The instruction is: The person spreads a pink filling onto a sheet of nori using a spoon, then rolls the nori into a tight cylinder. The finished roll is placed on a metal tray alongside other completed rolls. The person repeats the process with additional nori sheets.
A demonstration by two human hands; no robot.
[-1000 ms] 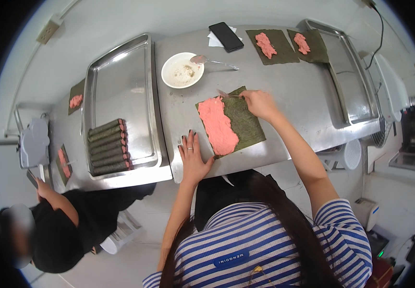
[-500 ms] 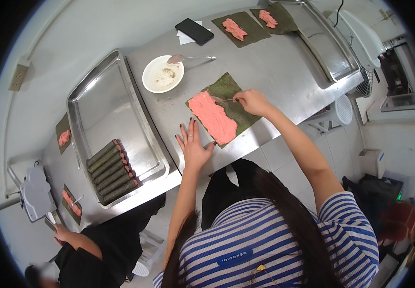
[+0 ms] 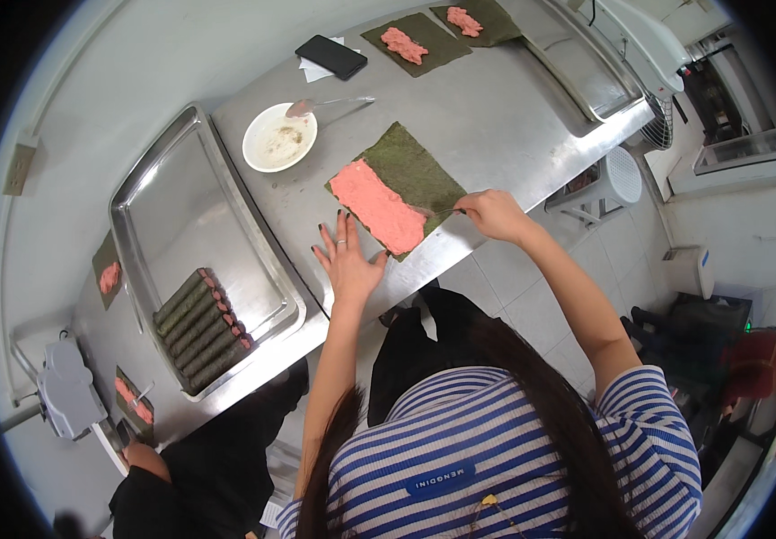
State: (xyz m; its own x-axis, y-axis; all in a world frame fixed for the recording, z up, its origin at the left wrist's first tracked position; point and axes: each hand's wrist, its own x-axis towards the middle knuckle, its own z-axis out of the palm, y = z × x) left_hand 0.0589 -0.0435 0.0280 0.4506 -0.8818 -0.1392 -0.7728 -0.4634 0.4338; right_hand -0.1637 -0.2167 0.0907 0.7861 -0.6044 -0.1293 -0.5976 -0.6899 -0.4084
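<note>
A dark green seaweed sheet (image 3: pixel 415 166) lies on the steel table in front of me. Pink paste (image 3: pixel 377 205) covers its near-left half in a smooth band. My right hand (image 3: pixel 494 216) pinches the handle of a thin metal utensil (image 3: pixel 442 212); its head rests at the right edge of the paste, too small to tell spoon from fork. My left hand (image 3: pixel 352 268) lies with fingers spread on the table, fingertips beside the sheet's near-left edge, and holds nothing.
A white bowl (image 3: pixel 258 151) with a spoon (image 3: pixel 303 107) across its rim stands behind, near a black phone (image 3: pixel 332 57). At left, a steel tray (image 3: pixel 159 202) bears several seaweed rolls (image 3: pixel 198 328). Farther seaweed sheets (image 3: pixel 437 54) carry pink paste. Another person's hand (image 3: pixel 147 460) is lower left.
My right hand and the utensil have moved toward the near end of the paste. The whole view has shifted slightly. My left hand stays beside the sheet, fingers spread.
</note>
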